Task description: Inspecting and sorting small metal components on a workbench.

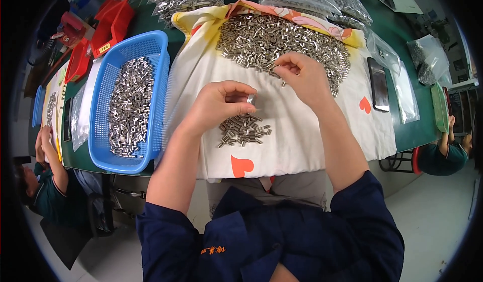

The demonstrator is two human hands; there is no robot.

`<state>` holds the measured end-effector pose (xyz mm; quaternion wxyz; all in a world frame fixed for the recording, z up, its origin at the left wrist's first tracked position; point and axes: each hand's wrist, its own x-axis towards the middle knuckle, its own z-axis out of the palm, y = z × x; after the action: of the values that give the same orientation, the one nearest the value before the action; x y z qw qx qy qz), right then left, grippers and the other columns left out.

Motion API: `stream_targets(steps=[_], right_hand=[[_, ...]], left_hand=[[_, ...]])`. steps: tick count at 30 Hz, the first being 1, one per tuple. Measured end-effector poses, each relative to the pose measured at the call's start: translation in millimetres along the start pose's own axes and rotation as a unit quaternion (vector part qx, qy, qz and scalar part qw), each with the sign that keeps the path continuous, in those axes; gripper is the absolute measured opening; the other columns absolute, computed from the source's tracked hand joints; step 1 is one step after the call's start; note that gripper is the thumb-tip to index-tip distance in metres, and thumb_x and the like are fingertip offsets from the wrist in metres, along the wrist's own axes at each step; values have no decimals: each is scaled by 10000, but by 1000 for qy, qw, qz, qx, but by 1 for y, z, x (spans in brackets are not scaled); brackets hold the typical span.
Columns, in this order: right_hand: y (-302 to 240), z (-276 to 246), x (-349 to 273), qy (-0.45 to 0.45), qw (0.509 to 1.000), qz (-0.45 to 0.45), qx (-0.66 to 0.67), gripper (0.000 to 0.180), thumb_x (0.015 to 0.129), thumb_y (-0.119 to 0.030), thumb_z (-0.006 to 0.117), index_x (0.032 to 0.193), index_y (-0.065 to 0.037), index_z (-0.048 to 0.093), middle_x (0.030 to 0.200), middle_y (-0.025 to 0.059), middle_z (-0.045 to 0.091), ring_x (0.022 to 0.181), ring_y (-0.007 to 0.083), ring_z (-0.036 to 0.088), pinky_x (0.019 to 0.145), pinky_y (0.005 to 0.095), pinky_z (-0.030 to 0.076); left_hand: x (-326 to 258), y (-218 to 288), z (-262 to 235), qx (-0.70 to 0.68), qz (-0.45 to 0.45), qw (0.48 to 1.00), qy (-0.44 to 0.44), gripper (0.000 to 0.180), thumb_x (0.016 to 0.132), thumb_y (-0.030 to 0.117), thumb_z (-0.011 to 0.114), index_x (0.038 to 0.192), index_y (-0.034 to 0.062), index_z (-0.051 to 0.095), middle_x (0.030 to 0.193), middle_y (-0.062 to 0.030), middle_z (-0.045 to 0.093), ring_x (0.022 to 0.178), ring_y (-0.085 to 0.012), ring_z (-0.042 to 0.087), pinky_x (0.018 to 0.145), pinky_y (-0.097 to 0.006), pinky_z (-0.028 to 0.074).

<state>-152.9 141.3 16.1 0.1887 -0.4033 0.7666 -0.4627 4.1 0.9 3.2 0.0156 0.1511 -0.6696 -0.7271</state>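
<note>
Hands sorting metal sleeves: left hand (221,103) pinches one sleeve (250,98), right hand (302,75) pinches at big pile (282,43). Small pile (244,131) & blue basket (151,45) done; most left.

Both bare forearms reaching forward from dark blue sleeves, left hand (219,103) curled — fingertips pinched together, right hand (302,75) further forward, fingers bent in a pinching grip

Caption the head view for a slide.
Left hand pinches a metal sleeve while right hand picks from the heap.
</note>
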Motion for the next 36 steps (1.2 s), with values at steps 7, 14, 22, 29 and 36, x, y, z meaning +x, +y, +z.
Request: stream_targets(steps=[7,14,22,29,36], right_hand=[[17,19,6,77,941,-136,-299,71,714,-139,600,725,-75,629,712,88,576,746,260,543,691,386,415],[12,17,-2,62,947,-149,-278,87,715,-133,587,757,-75,639,733,83,586,754,249,547,707,370,419],[-20,20,-16,-63,995,-50,53,91,727,-63,614,813,-39,627,759,16,606,675,88,524,634,236,432],[-27,23,-20,-8,994,-104,-35,85,703,-84,612,769,-30,617,760,72,620,692,171,607,629,269,479],[-28,24,-20,-24,996,-81,2,84,696,-88,622,755,-30,609,732,80,613,680,202,602,617,290,476]], left_hand=[[1,-1,1,29,12,999,16,282,717,22,682,987,-7,605,833,-14,608,754,-60,564,694,-191,469],[2,-2,-1,7,30,999,14,293,734,3,658,1016,-20,579,879,-36,613,775,-75,573,706,-204,478],[4,-3,-5,-77,35,995,44,315,745,-19,636,1046,-37,546,908,-78,612,805,-119,594,722,-226,491],[3,-5,-3,-42,45,997,46,309,746,3,646,1039,-38,556,907,-77,615,793,-113,595,712,-219,488],[3,-5,-3,-77,56,994,50,308,743,-1,647,1035,-46,560,889,-74,623,796,-110,597,706,-212,487]])
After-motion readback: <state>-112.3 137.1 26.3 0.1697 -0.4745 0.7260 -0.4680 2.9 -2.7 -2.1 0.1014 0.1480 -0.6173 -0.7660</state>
